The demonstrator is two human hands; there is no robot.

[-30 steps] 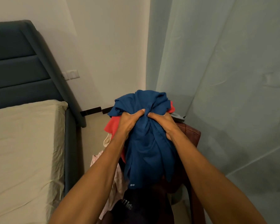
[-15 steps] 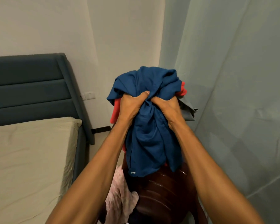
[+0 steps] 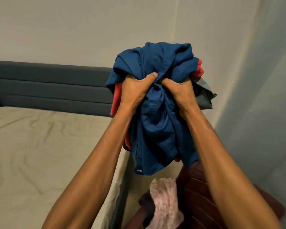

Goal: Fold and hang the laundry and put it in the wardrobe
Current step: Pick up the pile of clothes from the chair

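Laundry (image 3: 155, 129) hangs bunched above the chair (image 3: 196, 195), just beside the bed (image 3: 40, 154); left hand (image 3: 135, 90) and right hand (image 3: 180, 90) both grip it tightly. Red and grey pieces could slip out, because only the blue cloth is grasped

Both hands, the left hand (image 3: 135, 90) and the right hand (image 3: 180, 90), grip a bunched bundle of laundry held up in the air: a dark blue cotton shirt (image 3: 155, 129) wrapped over a red garment (image 3: 116, 100) and a grey cloth (image 3: 203, 95). To the left lies a bed with a beige sheet (image 3: 40, 154); near and below, a pale pink fabric (image 3: 165, 204) lies on a dark brown chair (image 3: 195, 195).
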